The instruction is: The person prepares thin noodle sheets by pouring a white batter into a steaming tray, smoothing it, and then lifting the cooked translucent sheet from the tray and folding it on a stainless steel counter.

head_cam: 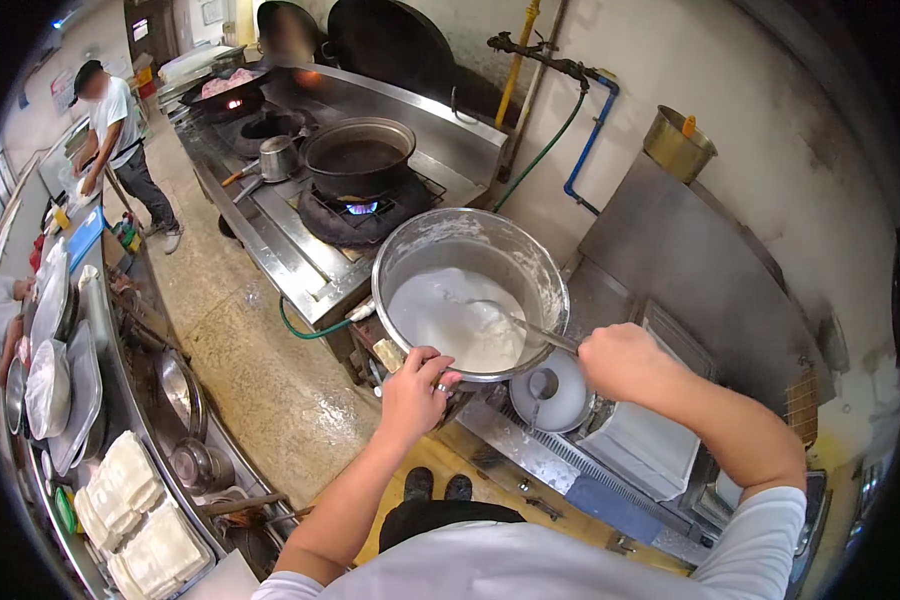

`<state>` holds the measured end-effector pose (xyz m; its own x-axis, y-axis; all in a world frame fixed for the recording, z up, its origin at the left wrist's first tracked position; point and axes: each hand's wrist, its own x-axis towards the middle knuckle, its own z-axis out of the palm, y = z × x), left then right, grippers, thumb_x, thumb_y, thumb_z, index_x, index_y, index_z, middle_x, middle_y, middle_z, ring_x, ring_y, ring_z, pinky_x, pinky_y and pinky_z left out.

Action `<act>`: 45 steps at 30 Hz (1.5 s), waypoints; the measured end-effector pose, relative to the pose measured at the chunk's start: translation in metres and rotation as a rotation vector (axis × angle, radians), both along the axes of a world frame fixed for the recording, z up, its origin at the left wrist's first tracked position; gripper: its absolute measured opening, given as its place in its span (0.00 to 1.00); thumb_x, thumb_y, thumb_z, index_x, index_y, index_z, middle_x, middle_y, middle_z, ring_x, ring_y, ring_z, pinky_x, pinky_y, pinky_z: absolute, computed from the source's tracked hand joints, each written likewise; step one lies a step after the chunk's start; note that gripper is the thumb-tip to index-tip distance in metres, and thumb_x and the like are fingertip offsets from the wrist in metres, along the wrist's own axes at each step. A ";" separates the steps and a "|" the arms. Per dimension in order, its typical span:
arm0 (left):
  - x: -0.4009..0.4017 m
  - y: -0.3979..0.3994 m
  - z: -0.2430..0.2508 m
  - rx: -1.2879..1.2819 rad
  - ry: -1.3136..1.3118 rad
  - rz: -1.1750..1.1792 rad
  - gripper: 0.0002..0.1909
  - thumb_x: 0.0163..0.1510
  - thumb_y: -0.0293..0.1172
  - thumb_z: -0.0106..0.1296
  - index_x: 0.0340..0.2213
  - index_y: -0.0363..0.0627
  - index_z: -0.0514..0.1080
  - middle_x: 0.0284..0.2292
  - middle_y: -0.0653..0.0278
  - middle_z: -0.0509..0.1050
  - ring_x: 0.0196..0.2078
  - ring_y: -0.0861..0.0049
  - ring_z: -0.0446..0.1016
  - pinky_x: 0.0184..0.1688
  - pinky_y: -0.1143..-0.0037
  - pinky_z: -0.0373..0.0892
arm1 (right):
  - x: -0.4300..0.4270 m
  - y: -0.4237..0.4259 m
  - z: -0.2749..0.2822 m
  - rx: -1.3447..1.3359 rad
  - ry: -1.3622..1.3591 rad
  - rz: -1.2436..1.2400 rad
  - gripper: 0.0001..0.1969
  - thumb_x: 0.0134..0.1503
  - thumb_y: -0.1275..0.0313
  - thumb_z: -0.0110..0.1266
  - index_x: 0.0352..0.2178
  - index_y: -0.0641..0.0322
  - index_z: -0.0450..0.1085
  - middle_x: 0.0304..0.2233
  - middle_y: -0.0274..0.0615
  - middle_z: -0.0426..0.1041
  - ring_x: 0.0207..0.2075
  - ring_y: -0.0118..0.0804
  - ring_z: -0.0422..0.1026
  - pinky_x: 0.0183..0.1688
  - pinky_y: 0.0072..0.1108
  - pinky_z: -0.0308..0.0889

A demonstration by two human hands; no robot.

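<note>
A large stainless steel bowl [472,229] stands before me, with whitish residue on its inner wall. Cloudy white liquid [439,300] fills its lower part, and a thick pale mass [499,336] lies at the near right. My right hand [621,364] grips the metal handle of a long utensil [544,335], probably a ladle, whose head is partly sunk in the liquid. At the bowl's near left rim, my left hand [418,394] holds the edge, thumb towards the inside. A tan piece [388,355], its kind unclear, sits beside those fingers.
Beyond the bowl, a dark pot [360,154] of liquid sits over a lit gas burner [361,208]. A saucepan [277,159] stands beside it. White containers [637,446] are at right. Pale folded sheets [154,551] fill a left tray. A co-worker [120,135] stands farther back.
</note>
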<state>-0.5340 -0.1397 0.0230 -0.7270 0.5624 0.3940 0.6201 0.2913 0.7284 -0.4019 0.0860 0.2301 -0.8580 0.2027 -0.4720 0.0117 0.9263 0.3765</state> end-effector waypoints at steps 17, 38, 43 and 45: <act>0.005 0.011 -0.006 0.070 0.007 0.059 0.12 0.52 0.31 0.65 0.39 0.49 0.80 0.41 0.62 0.76 0.39 0.61 0.80 0.38 0.66 0.75 | 0.007 -0.020 -0.100 -0.213 0.419 0.056 0.20 0.53 0.75 0.55 0.46 0.79 0.71 0.36 0.60 0.75 0.29 0.53 0.82 0.31 0.36 0.79; 0.018 0.009 0.002 0.023 0.033 0.133 0.11 0.54 0.30 0.62 0.40 0.50 0.80 0.43 0.66 0.77 0.38 0.62 0.80 0.38 0.66 0.75 | -0.022 0.039 -0.052 -1.075 -0.020 -0.759 0.17 0.63 0.68 0.52 0.22 0.70 0.70 0.14 0.38 0.65 0.12 0.31 0.62 0.13 0.29 0.56; 0.020 0.013 0.003 -0.024 -0.002 0.128 0.11 0.55 0.30 0.61 0.41 0.50 0.80 0.44 0.66 0.77 0.37 0.63 0.80 0.38 0.67 0.75 | 0.005 0.041 -0.095 -1.308 0.247 -0.908 0.16 0.65 0.68 0.49 0.23 0.66 0.68 0.13 0.35 0.63 0.12 0.28 0.61 0.13 0.27 0.54; 0.023 0.013 0.006 -0.029 -0.025 0.133 0.11 0.55 0.30 0.61 0.41 0.50 0.80 0.44 0.66 0.77 0.37 0.63 0.80 0.39 0.67 0.76 | 0.016 0.038 -0.100 -1.317 0.289 -0.906 0.15 0.66 0.68 0.49 0.25 0.65 0.68 0.15 0.34 0.64 0.12 0.27 0.61 0.13 0.26 0.53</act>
